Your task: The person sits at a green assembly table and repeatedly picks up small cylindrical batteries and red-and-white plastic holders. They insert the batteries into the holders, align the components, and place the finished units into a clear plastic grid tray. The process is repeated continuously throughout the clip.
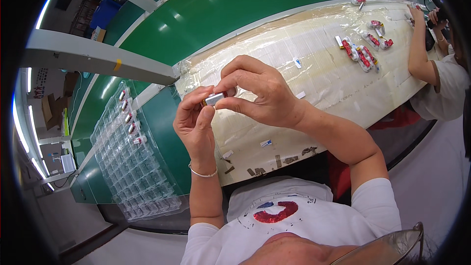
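Observation:
Both my hands are raised over the near part of the covered worktable. A small silver piece with red-brown ends (214,99) is pinched between them, its exact kind too small to make out. The thumb and fingers of my left hand (194,127) grip it from the left. My right hand (267,92) holds its other end between thumb and index finger, hiding part of it. Left of my hands lies a transparent blister tray (135,167) with many pockets. Several small red and silver pieces (131,128) sit in pockets along its far right side.
Several red, white and silver parts (360,55) lie in a cluster on the covered table (304,113) at the right. A co-worker's arm (418,51) reaches in there. A grey metal beam (98,54) crosses the left side. Beyond runs a green surface (221,0).

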The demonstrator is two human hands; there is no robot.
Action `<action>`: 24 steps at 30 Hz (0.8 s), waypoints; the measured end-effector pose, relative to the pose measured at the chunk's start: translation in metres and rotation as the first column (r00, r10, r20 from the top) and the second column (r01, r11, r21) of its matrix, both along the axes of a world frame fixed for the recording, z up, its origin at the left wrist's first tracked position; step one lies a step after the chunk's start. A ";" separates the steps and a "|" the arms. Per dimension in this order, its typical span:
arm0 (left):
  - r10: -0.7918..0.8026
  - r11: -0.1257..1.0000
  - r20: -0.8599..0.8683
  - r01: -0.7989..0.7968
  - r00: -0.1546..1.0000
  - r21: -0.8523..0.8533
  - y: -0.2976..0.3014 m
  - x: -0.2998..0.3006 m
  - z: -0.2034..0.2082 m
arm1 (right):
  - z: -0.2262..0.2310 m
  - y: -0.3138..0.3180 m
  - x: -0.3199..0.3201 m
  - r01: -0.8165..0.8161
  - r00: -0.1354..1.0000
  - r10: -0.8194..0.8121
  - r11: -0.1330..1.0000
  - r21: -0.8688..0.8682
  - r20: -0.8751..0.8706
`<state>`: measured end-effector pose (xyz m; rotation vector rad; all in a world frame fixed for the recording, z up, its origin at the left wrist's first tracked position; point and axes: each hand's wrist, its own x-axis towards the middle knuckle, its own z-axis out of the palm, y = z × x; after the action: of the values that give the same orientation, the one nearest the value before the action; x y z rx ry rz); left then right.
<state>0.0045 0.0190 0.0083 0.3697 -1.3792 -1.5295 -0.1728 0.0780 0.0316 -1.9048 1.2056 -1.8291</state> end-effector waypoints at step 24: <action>0.102 0.992 0.035 -0.104 0.994 0.073 0.002 -0.003 0.004 | -0.008 -0.003 0.003 -0.232 0.942 0.153 0.941 0.248 0.300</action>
<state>0.0014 0.0205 0.0124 0.5053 -1.3092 -1.4988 -0.1702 0.0748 0.0238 -1.4975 1.0730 -1.6521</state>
